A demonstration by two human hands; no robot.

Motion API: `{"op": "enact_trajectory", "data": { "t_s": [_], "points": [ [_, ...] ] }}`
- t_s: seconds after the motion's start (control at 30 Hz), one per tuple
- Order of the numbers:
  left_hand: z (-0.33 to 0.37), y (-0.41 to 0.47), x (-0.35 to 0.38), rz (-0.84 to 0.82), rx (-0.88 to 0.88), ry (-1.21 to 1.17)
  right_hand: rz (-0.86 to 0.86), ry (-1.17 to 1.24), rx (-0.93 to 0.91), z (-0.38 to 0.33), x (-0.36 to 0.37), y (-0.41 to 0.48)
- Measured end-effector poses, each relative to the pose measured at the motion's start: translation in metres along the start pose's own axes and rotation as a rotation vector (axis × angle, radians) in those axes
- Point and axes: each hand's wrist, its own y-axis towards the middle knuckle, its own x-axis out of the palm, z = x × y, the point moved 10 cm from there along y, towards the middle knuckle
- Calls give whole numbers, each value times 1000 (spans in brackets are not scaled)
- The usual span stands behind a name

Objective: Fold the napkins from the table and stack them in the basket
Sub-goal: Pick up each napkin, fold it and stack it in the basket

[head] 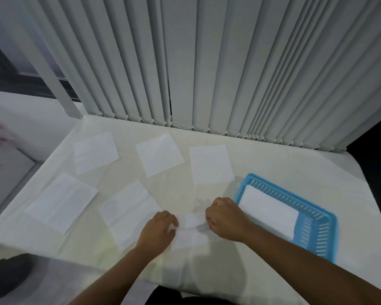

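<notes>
A white napkin (190, 233) lies near the table's front edge, partly folded between my hands. My left hand (157, 230) pinches its left side and my right hand (226, 219) pinches its right side. Several flat white napkins are spread on the cloth: one at the far left (63, 202), one beside my left hand (128, 209), and three at the back (95, 151), (160, 154), (210, 164). The blue plastic basket (317, 236) sits at the right and holds a folded napkin (268, 211).
The table (273, 168) is covered by a cream cloth. Grey vertical blinds (207, 62) hang right behind its far edge. A white wall and window frame are at the left; the floor is dark beyond the right edge.
</notes>
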Motion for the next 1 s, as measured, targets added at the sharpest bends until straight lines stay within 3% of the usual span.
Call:
{"op": "enact_trajectory", "data": {
  "t_s": [0.3, 0.43, 0.63, 0.83, 1.0],
  "points": [
    [3, -22, 5, 28, 3, 51, -60, -63, -65, -16, 33, -21],
    [28, -9, 18, 22, 48, 139, -89, 38, 73, -16, 50, -22],
    [16, -13, 79, -252, -19, 393, -161, 26, 199, -7, 92, -28],
    [-3, -15, 78, -278, -30, 474, -137, 44, 280, 5, 99, -39],
    [11, -9, 71, -251, -17, 457, -278, 84, 335, 15, 117, -50]
  ]
}}
